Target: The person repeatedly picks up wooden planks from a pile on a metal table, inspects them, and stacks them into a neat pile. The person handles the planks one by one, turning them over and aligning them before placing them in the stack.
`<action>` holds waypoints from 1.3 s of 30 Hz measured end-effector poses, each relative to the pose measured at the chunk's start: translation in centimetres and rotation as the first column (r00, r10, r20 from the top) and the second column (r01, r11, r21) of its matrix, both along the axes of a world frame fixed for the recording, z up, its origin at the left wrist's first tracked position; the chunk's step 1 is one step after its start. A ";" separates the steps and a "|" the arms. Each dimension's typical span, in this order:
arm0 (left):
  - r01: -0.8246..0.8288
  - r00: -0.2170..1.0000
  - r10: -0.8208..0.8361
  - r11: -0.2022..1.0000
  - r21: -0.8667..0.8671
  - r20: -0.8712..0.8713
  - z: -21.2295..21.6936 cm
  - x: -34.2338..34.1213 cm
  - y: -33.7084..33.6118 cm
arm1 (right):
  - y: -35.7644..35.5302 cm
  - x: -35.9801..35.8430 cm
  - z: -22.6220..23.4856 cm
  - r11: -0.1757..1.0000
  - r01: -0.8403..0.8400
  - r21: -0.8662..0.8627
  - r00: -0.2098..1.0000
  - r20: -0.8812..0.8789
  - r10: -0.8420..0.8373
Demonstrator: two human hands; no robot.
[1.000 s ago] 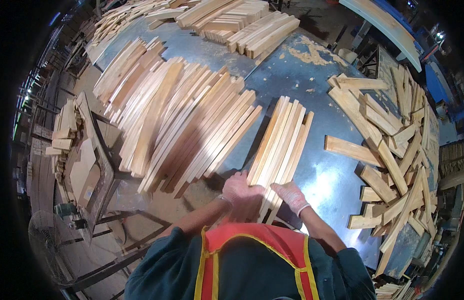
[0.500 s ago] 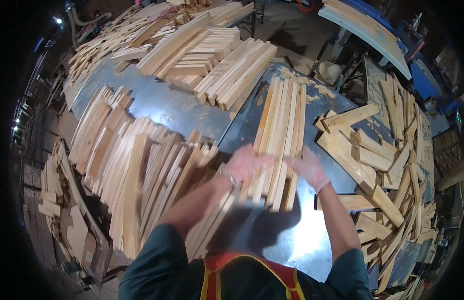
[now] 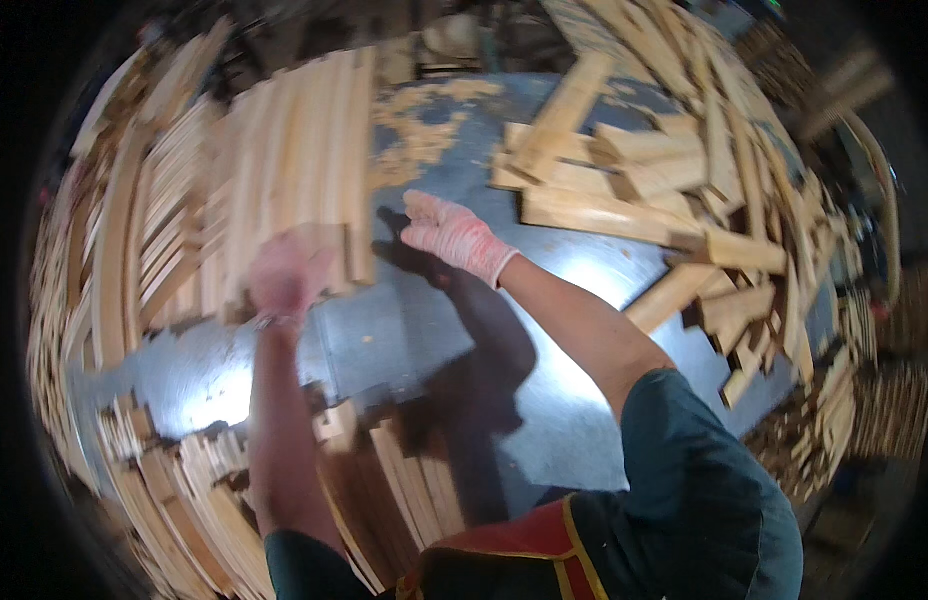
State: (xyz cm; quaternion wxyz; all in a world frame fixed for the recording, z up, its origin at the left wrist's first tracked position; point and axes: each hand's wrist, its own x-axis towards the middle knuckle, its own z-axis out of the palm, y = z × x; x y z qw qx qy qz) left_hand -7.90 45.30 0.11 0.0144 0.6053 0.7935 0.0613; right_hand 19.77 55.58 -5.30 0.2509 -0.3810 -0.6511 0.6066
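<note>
My left hand point(image 3: 287, 272), in a pink-and-white work glove, is blurred at the near ends of a row of pale wooden slats point(image 3: 306, 150). Its fingers are smeared, so I cannot make out whether they grip a slat. The slats lie side by side, running away from me at the left of the metal table point(image 3: 404, 330). My right hand point(image 3: 456, 238), gloved alike, hovers over the table just right of the row. Nothing is in it, and its fingers are apart, slightly bent. A shadow falls beneath it.
Loose short boards point(image 3: 604, 210) lie in a jumbled heap at the right. Sawdust point(image 3: 419, 135) is scattered on the table beyond my right hand. More stacked slats point(image 3: 209, 480) stand along the near left edge. Another stack point(image 3: 169, 200) lies farther left.
The bundle of slats between my hands now lies with the row at the left. My right hand has let go and come away from it. The view has swung right.
</note>
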 end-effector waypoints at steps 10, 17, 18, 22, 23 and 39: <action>0.450 0.812 -0.516 0.851 0.270 0.274 -1.2 21.0 -11.4 | 1.7 26.6 5.2 0.714 -0.496 0.493 0.432 0.854 -0.290; 0.433 0.899 -0.424 0.899 -0.073 0.106 -0.4 40.1 -18.4 | -12.7 37.3 12.9 0.581 -0.393 0.713 0.841 0.534 -0.087; 0.372 0.925 -0.347 0.911 -0.179 0.157 -1.2 41.7 -19.9 | -11.4 41.2 16.7 0.741 -0.354 0.570 0.742 0.653 -0.148; 0.174 0.964 -0.097 0.935 -0.308 0.249 -0.1 47.4 -21.5 | -6.4 64.0 15.6 0.496 0.245 0.833 0.291 0.425 -0.857; 0.079 0.966 0.011 0.939 -0.334 0.258 -0.8 47.2 -22.7 | -8.2 64.4 18.6 0.562 0.548 0.620 0.198 0.556 -0.807; -0.153 0.975 0.148 0.988 0.020 0.164 -1.7 38.5 -45.1 | -30.4 49.0 1.4 0.847 0.493 0.199 0.852 0.085 -0.516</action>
